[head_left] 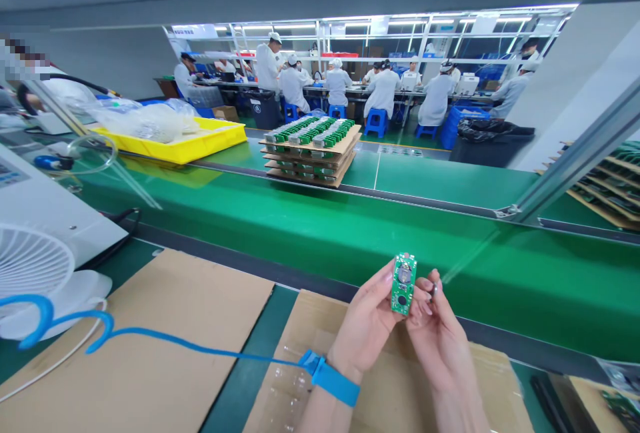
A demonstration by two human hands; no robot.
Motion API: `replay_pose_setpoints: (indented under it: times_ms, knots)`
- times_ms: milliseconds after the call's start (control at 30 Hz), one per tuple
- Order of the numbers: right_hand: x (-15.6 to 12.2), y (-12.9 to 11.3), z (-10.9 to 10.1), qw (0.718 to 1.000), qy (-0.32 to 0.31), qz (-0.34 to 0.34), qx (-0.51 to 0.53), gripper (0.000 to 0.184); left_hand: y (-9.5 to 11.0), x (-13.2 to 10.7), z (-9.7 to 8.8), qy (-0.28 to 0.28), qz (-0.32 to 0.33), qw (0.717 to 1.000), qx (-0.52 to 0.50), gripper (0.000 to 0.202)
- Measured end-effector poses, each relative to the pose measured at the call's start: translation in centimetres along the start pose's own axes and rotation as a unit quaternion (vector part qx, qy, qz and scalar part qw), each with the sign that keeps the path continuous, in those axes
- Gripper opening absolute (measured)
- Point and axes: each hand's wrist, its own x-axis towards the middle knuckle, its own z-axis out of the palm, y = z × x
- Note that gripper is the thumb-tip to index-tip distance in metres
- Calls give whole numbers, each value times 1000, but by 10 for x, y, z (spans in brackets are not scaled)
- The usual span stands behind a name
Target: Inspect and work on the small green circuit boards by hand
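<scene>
A small green circuit board [403, 289] stands nearly upright in my left hand [366, 319], gripped along its edges by closed fingers. Its face is toward me and carries a round metallic part at the upper middle and a black round spot lower down. Just to the right, my right hand [443, 336] pinches a small silver disc [435, 289] that looks like a coin cell; the fingers partly hide it. Both hands are above a cardboard sheet [320, 313]. Around my left wrist is a blue wrist strap [337, 383] with a coiled cord running left.
Beyond the green conveyor belt [240, 209], cardboard layers of circuit boards [313, 153] are stacked beside a yellow tray [200, 146] of plastic bags. A white fan [35, 273] stands at left. More stacked boards [610, 183] are at right. Several people in white work at a far bench.
</scene>
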Motion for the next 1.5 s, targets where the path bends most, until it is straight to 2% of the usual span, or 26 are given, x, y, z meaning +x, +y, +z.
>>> replay_pose_setpoints:
  times_ms: [933, 1500]
  knots:
    - [-4, -1, 6, 998, 54, 10, -1, 45, 2, -1, 1, -33, -2, 999, 37, 35]
    - [-4, -1, 7, 997, 71, 14, 3, 44, -1, 1, 0, -31, -1, 999, 6, 31]
